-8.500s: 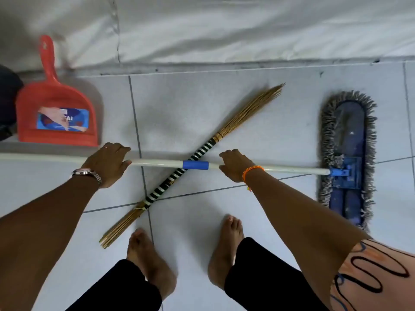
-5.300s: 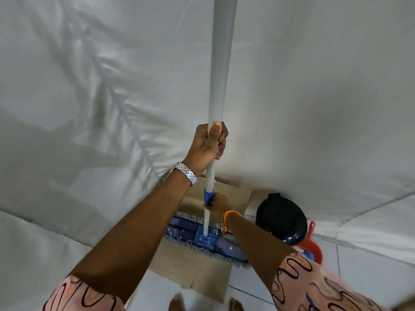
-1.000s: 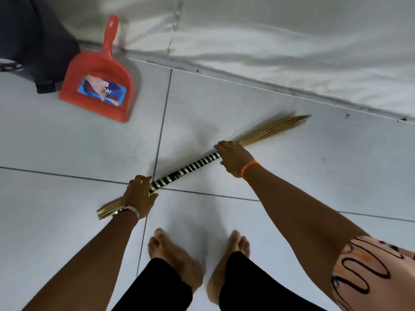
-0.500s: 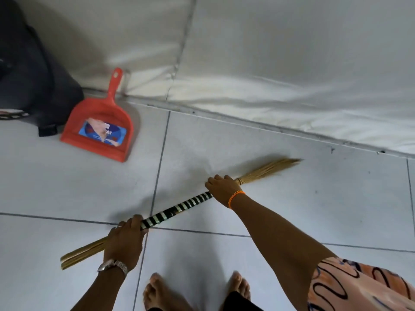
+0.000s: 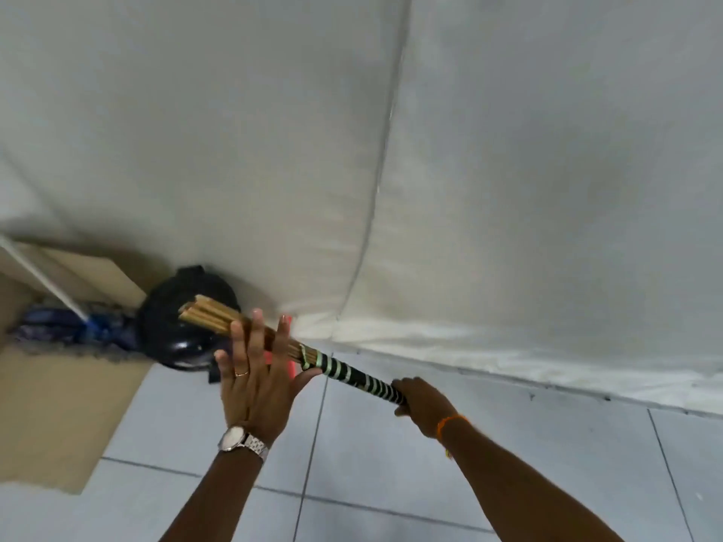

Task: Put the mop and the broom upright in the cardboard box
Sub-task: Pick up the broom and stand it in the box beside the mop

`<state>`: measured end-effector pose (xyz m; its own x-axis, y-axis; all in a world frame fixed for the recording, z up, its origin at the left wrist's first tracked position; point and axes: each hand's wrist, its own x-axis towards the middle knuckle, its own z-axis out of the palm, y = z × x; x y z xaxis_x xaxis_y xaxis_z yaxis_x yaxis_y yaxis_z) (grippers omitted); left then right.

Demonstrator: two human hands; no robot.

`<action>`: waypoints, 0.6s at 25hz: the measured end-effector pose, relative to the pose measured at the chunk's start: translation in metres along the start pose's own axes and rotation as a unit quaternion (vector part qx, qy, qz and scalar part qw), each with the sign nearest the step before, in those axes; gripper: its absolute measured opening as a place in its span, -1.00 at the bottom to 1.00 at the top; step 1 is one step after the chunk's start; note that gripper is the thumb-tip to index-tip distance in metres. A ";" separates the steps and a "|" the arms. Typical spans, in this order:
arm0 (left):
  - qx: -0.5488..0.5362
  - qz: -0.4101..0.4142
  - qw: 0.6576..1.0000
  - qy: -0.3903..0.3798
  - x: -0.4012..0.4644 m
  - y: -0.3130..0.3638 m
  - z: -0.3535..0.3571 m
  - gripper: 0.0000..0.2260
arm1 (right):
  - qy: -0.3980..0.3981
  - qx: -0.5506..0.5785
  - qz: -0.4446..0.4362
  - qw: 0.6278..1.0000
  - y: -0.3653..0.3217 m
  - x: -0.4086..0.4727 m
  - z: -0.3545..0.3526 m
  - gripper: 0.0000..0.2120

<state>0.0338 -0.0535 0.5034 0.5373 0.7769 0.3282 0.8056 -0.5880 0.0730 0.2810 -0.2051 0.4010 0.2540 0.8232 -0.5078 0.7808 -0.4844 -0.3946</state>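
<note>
The stick broom, with its black-and-white striped wrap, is lifted off the floor and tilted, its cut stick end pointing up-left. My right hand grips the lower part of the striped wrap. My left hand lies flat against the stick bundle with fingers spread, not closed around it. At far left the cardboard box holds the mop: its blue fringed head lies in the box and its white handle rises up and left out of view.
A round black bin stands against the box's right side, just behind the broom's stick end. A sliver of the red dustpan shows behind my left hand. White cloth covers the wall; grey floor tiles lie below.
The broom has come up off the floor and swung toward the box at left. My left hand has let go of its grip and now rests open on the sticks; the view turned left.
</note>
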 end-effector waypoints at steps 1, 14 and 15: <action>-0.045 -0.035 0.998 0.025 0.021 0.014 -0.045 -0.10 | 0.020 0.036 -0.001 0.999 -0.017 -0.019 -0.028 -0.79; -0.624 -0.128 0.770 -0.046 0.116 0.022 -0.338 -0.57 | 0.052 0.208 -0.121 0.969 -0.224 -0.116 -0.162 -0.82; -0.625 -0.132 0.768 -0.045 0.116 0.004 -0.349 -0.59 | 0.057 0.198 -0.137 0.969 -0.247 -0.114 -0.159 -0.79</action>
<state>0.0123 -0.0446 0.8705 0.4580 0.8850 0.0843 0.0503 -0.1205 0.9914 0.1499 -0.1324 0.6782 0.1463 0.9534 -0.2638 0.5539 -0.2999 -0.7767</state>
